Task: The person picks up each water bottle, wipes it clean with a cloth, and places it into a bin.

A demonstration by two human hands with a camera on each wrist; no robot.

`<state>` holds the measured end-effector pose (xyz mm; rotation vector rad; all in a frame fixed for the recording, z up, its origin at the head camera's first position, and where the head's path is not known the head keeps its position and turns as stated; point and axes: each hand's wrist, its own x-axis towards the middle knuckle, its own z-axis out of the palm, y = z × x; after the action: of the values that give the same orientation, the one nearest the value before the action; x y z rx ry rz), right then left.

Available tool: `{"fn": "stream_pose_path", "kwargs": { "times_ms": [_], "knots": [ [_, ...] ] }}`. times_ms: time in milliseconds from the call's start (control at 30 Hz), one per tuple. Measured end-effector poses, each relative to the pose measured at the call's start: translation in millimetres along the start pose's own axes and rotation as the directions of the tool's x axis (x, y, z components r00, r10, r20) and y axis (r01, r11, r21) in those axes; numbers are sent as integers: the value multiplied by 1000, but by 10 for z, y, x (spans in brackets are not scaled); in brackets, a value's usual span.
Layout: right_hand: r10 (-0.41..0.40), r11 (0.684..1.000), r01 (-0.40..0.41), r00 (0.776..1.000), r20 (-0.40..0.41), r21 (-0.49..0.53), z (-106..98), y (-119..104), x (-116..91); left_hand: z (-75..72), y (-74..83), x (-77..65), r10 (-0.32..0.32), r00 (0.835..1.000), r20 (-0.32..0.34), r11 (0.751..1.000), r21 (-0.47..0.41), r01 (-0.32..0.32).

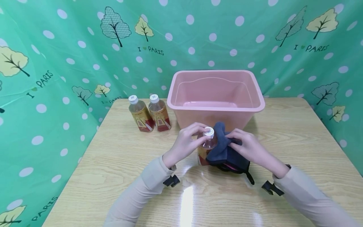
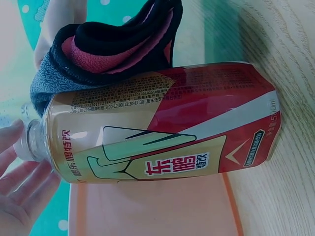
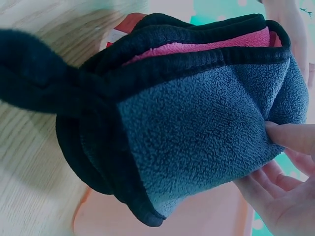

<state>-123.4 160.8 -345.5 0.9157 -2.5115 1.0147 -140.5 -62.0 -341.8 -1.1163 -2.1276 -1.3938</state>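
My left hand grips the white cap of a plastic drink bottle, which stands upright on the table in front of the pink bin. Its label is gold and red. In my right hand a folded dark grey towel is pinched between thumb and fingers. The towel has black edging, a pink inner side and a hanging loop. It lies against the right side of the bottle and hides part of the label in the head view.
A pink plastic bin stands at the back of the wooden table. Left of it are two similar capped bottles, side by side. A green patterned cloth hangs behind the table.
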Motion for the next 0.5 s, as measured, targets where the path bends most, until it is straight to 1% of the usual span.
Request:
{"fn": "stream_pose_path", "kwargs": {
  "times_ms": [267,500],
  "knots": [
    [56,998,-57,998,39,35,54,29,-27,0,-2,-2,2,1000,-2,1000,-18,-2],
    [52,998,-53,998,27,17,129,72,-52,0,-2,-1,-6,1000,2,1000,-22,6]
  ]
}}
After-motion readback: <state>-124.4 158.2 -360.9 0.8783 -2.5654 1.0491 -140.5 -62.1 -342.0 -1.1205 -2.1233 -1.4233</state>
